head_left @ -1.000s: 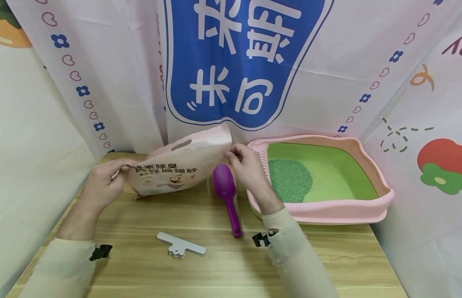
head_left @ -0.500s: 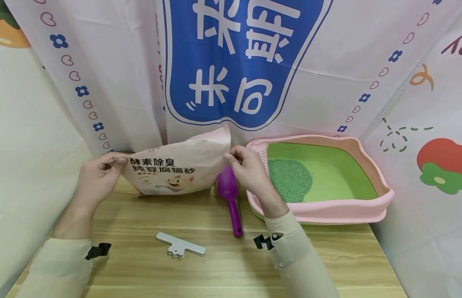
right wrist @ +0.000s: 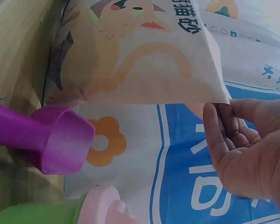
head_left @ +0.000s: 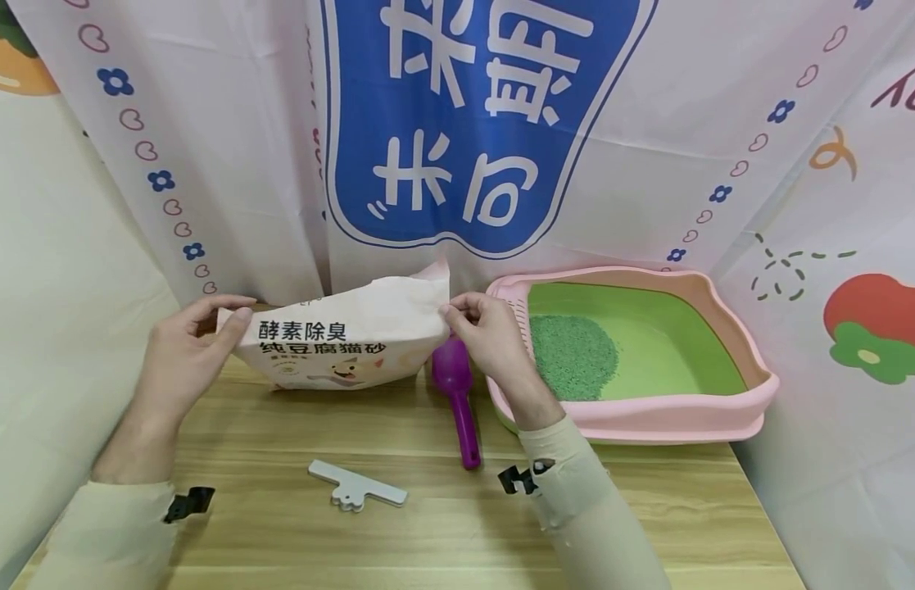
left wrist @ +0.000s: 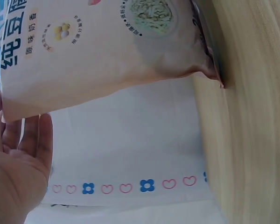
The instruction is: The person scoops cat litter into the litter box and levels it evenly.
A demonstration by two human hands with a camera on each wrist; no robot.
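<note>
A pale pink bag of cat litter [head_left: 376, 328] stands on the table, its top bent forward toward me. With thumb and fingers my left hand [head_left: 180, 352] pinches its left upper corner. The opposite upper corner is pinched by my right hand [head_left: 494, 340], clearly seen in the right wrist view. A purple scoop [head_left: 453, 373] lies just right of the bag, below the right hand; its bowl is partly hidden in the head view. In the left wrist view the bag's side [left wrist: 107, 60] hangs above the thumb and fingers.
A litter box with a pink rim [head_left: 663, 418] and green tub stands at the right, with green granules [head_left: 575, 356] in its left part. A grey-white sealing clip [head_left: 357, 485] lies on the front of the wooden table [head_left: 280, 549]. Printed cloth [head_left: 228, 139] hangs behind.
The bag's top has tipped forward and down, and its handle slot has gone out of sight. My left hand has shifted slightly left; the right keeps its corner.
</note>
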